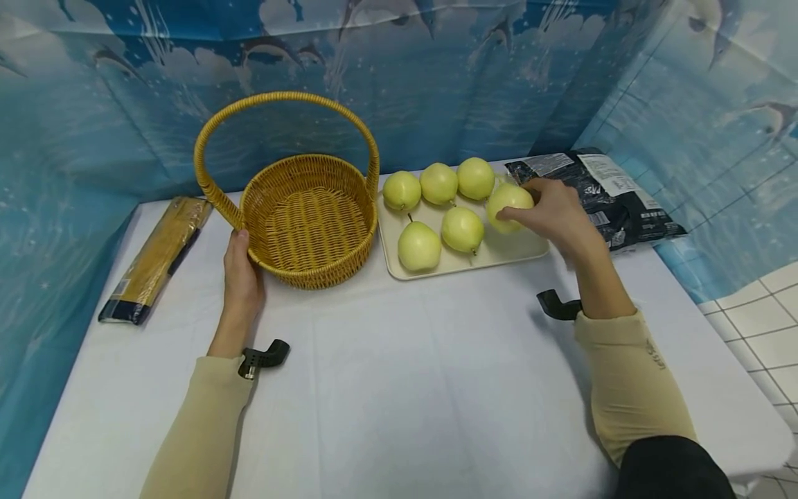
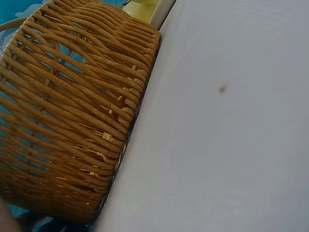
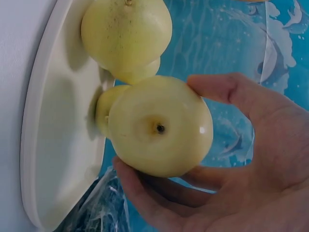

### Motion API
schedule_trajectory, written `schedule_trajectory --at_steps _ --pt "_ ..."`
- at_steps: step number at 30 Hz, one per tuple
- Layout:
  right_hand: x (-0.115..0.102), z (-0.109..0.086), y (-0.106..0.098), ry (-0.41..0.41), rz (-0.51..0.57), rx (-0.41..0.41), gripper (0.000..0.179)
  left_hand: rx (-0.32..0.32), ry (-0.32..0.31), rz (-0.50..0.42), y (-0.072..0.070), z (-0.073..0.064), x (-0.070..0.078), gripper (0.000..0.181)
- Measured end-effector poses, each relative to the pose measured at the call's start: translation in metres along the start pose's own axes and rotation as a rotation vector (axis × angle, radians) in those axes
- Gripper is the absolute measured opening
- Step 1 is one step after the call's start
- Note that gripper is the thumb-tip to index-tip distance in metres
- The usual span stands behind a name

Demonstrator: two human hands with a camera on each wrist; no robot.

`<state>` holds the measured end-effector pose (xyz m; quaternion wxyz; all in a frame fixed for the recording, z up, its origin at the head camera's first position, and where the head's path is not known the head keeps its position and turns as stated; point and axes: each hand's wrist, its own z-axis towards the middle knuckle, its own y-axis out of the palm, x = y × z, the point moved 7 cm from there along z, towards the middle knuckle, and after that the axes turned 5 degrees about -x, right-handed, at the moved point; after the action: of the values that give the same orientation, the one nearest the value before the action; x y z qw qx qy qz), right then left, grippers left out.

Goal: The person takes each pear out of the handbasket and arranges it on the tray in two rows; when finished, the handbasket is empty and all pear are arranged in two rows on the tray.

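Note:
My right hand (image 1: 555, 211) pinches a pale yellow-green pear (image 1: 510, 206) between thumb and fingers, over the right part of a cream tray (image 1: 499, 258). In the right wrist view the dark spot on the held pear (image 3: 161, 126) faces the camera, and other pears (image 3: 126, 34) are close behind it. Several more pears (image 1: 419, 246) lie on the tray. My left hand (image 1: 242, 281) touches the left outer side of a wicker basket (image 1: 312, 229), just below the base of its tall handle; some of its fingers are hidden. The basket stands upright, with nothing inside.
A long yellow packet with dark ends (image 1: 156, 260) lies left of the basket. Right of the tray is a black plastic package (image 1: 601, 194) with white labels. A blue sea-patterned curtain (image 1: 424, 90) hangs behind the white-covered table (image 1: 386, 388).

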<state>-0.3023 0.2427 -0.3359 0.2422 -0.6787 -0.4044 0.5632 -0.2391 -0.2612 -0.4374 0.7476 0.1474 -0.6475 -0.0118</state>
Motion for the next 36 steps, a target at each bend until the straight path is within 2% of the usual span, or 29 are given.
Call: schedule_trajectory --at_steps 8,15,26,31,36 --pt "0.012 0.012 0.008 0.047 -0.082 -0.121 0.094 0.000 -0.003 -0.002 -0.002 0.000 -0.002 0.053" --pt "0.020 0.022 0.015 0.055 -0.140 -0.126 0.095 -0.005 0.007 0.004 -0.002 0.000 -0.003 0.052" --pt "0.020 0.012 0.016 0.101 -0.155 -0.197 0.108 0.000 0.001 -0.015 -0.001 0.002 -0.004 0.053" --pt "0.015 0.008 0.009 0.059 -0.166 -0.181 0.102 -0.001 0.007 -0.010 -0.001 0.001 -0.002 0.052" --pt "0.014 0.006 0.005 0.073 -0.169 -0.167 0.098 -0.002 0.006 -0.011 -0.001 0.002 -0.003 0.052"
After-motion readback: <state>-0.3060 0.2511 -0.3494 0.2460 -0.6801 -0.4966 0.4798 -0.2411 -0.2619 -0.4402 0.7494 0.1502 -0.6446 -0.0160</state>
